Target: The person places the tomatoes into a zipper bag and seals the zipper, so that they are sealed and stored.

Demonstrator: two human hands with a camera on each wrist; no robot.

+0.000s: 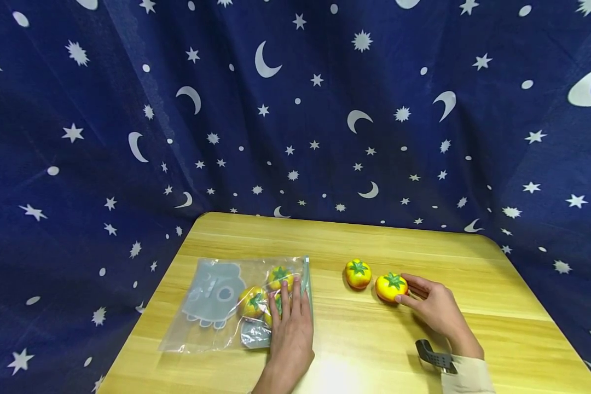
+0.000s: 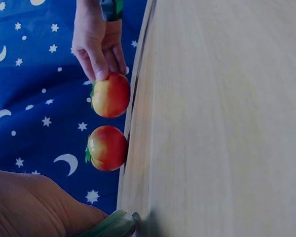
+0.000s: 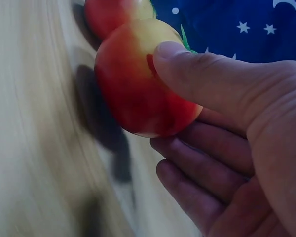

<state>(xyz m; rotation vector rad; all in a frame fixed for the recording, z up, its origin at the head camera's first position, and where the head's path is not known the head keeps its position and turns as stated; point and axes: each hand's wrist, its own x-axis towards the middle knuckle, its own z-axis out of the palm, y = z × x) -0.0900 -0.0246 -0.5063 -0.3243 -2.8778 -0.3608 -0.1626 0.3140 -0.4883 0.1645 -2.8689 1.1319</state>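
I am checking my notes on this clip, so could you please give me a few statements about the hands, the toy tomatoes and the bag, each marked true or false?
1. The right hand grips the nearer tomato on the table. True.
2. The left hand is lifted clear of the plastic bag. False: it lies flat on the bag's open end.
3. Two tomatoes lie outside the bag. True: the second tomato sits just beside the gripped one.
4. The bag is empty. False: tomatoes in the bag show through the plastic.
5. The table is bare metal. False: it is light wood.
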